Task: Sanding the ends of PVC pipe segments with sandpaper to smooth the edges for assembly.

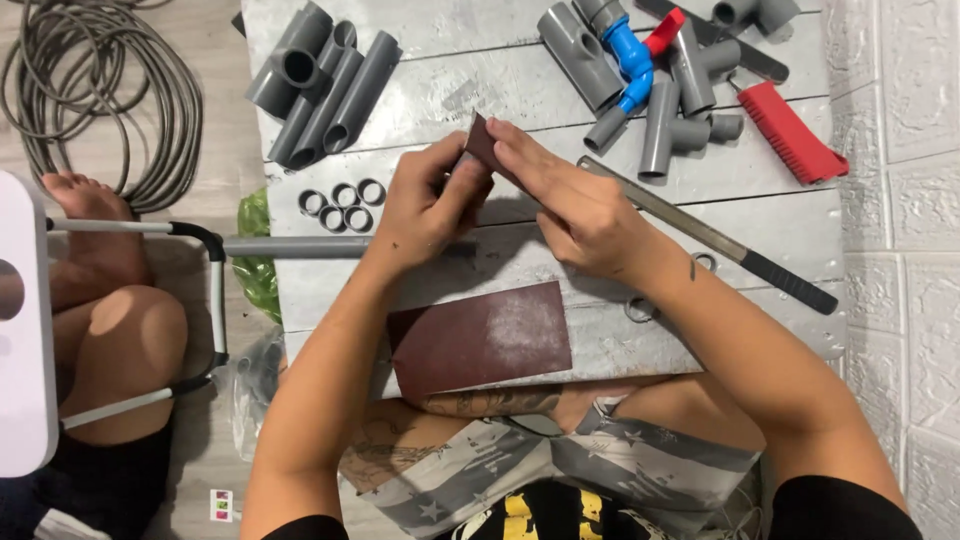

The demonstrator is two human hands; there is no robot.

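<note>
1. Nearest us: our lap in grey star-print shorts point(640, 465), then a dark red sandpaper sheet point(480, 338) lying flat at the near edge of the whitewashed plank tabletop point(500, 80).
2. Our left hand point(425, 205) closes its grip on a small grey piece, mostly hidden by the fingers; we cannot tell its exact shape.
3. Our right hand point(575, 205) pinches a small folded sandpaper piece point(482, 145), pressed against what the left hand holds, above the tabletop's middle.
4. Long grey pipe point(290, 247) sticks out left past the tabletop edge, its end under the left hand.
5. Four small grey rings point(342, 205) sit just left of the left hand.
6. Grey pipe lengths point(325, 85) bundled at far left.
7. Far right: grey fittings point(665, 100) around a blue valve point(630, 60) with a red handle.
8. Red-handled saw point(790, 130) near the right edge.
9. Metal file with a black handle point(710, 235) lies diagonally, just beyond the right forearm.
10. Coiled grey cable point(100, 100) on the floor, far left.
11. Another person's bare leg point(110, 310) at left beside a white stool point(25, 320).
</note>
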